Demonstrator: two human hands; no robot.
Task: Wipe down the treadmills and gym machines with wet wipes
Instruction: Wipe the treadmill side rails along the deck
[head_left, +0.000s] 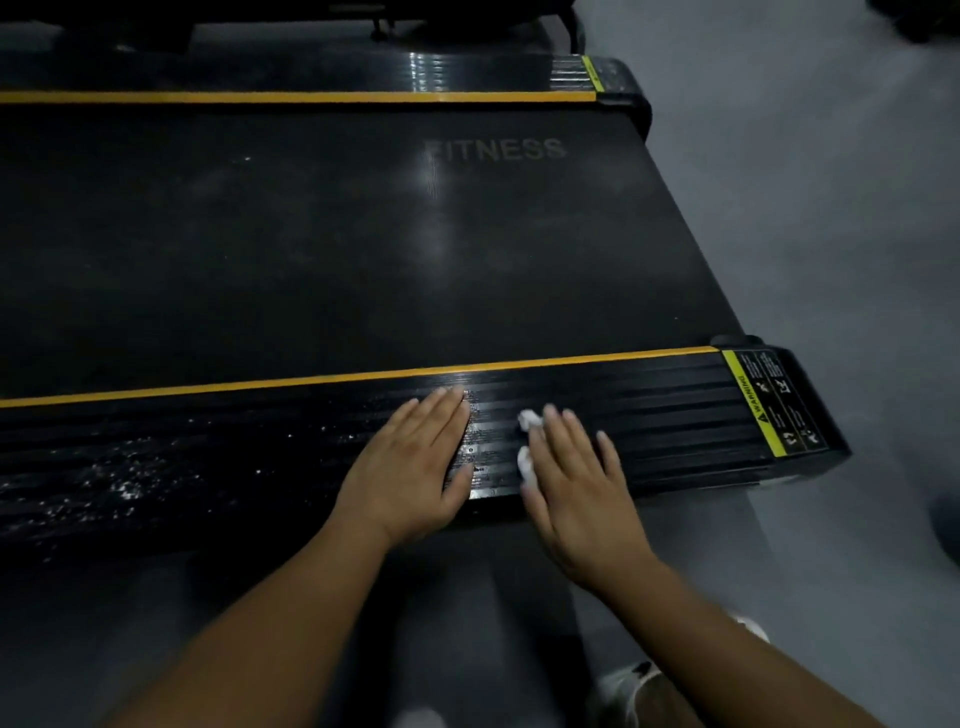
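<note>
A black treadmill lies across the view, its wide belt (322, 244) marked FITNESS. The near ribbed side rail (670, 415) runs along a yellow stripe. My left hand (415, 467) rests flat on this rail with straight fingers and holds nothing. Just to its right, my right hand (576, 478) presses a crumpled white wet wipe (529, 421) flat against the rail; bits of the wipe show at the hand's left edge, the rest is hidden under the palm. To the left of my hands the rail (130, 478) is speckled with wet droplets.
The rail's right end carries a yellow warning label (753, 410). Grey floor (831, 218) lies to the right of the treadmill. The far side rail (311, 78) has its own yellow stripe, with another dark machine beyond it. My knees and a white shoe (628, 691) are at the bottom.
</note>
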